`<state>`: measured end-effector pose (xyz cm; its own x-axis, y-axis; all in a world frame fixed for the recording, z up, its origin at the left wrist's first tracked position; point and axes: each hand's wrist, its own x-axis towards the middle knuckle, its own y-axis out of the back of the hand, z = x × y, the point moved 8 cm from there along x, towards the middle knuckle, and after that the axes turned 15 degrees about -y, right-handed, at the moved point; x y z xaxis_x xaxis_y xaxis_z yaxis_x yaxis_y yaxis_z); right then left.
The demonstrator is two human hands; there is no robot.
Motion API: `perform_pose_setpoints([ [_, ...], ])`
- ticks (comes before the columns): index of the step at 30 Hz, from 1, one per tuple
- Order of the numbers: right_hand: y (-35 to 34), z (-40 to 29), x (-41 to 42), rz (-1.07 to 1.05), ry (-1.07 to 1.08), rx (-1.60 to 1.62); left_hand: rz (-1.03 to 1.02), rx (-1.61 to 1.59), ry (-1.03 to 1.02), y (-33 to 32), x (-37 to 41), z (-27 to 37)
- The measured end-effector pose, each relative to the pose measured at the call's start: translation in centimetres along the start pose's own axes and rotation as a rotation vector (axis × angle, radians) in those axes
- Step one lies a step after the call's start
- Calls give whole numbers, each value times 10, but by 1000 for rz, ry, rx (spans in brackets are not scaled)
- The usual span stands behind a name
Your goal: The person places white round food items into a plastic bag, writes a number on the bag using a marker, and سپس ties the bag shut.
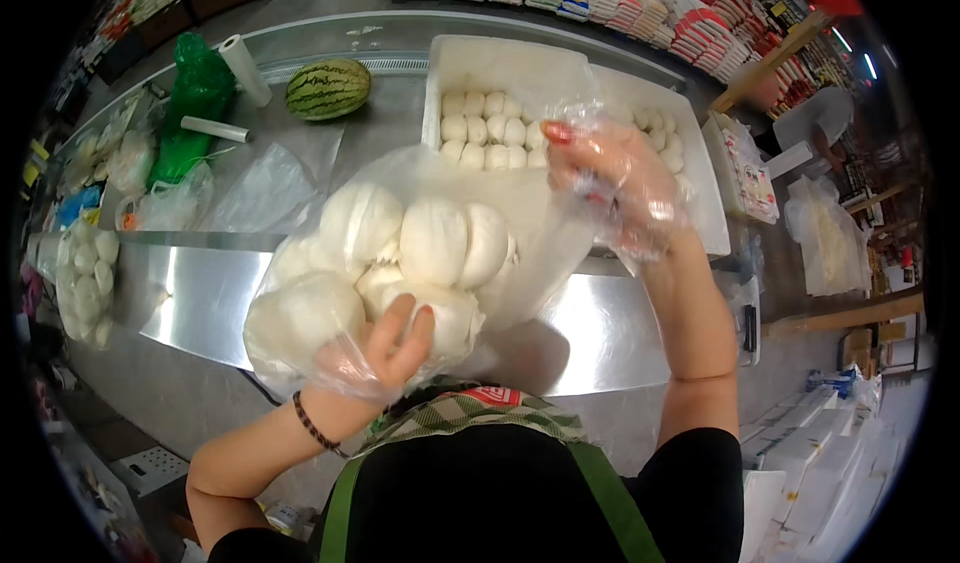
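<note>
A clear plastic bag [525,263] full of large white steamed buns [433,240] hangs in front of my body over the metal counter. My left hand [382,349] holds its near side, fingers spread against the buns. Clear plastic covers my right hand [619,180], whose curled fingers grip gathered plastic at the bag's upper right end. Whether that covering is a glove or part of the bag is hard to tell. Just beyond my right hand, a white foam box [510,56] contains rows of smaller white buns [495,129], partly hidden by the hand and plastic.
A watermelon [328,88], a green plastic bag [191,105] and plastic rolls [245,70] lie on the counter's far left. Another bag of buns [88,285] hangs at the left end. A person [814,120] stands at far right. Stacked white boxes [817,458] are at lower right.
</note>
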<state>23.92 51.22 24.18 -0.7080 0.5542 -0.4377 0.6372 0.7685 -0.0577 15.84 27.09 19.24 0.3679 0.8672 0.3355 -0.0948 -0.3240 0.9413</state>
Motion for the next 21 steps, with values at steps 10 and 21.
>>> perform_pose_setpoints([
  [10,-29,-29,-45,-242,195,-277,124,-555,367,4,22,-22],
  [21,6,-13,-37,-151,131,-85,69,-44,341,-4,28,-9],
])
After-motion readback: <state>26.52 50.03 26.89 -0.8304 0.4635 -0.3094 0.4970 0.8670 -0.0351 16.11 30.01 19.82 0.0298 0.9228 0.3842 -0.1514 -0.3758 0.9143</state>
